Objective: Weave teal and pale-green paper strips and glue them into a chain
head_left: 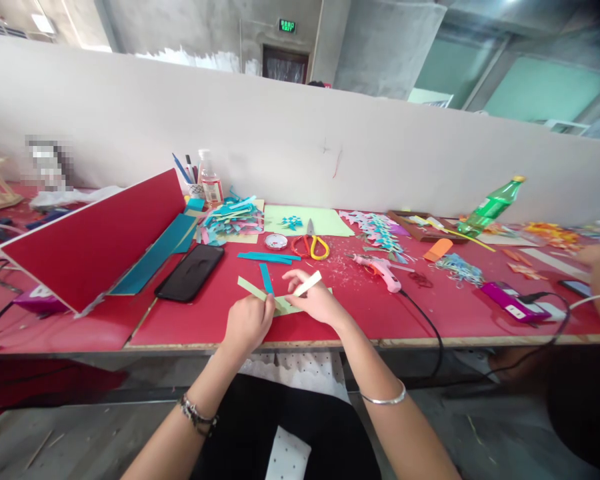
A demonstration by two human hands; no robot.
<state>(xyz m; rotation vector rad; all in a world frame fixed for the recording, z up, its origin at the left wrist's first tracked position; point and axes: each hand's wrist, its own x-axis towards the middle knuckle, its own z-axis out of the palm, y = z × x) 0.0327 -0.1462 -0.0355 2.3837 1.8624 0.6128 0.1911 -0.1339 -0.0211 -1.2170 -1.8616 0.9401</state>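
Left hand [250, 323] and right hand [321, 303] near each other, both pinching pale yellow-green paper strips [251, 289] by the red tabletop's [190, 327] near edge, narrow blue paper strip [267, 279] jutting out between; I'd keep overlaps flat, pull evenly, avoid creases.

Paper strips [284, 307] in left hand [251, 321] and right hand [318, 304], scissors [311, 231] just beyond.

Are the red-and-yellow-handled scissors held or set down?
Set down: the scissors lie on the red table, beyond the left hand and right hand, which hold pale strips.
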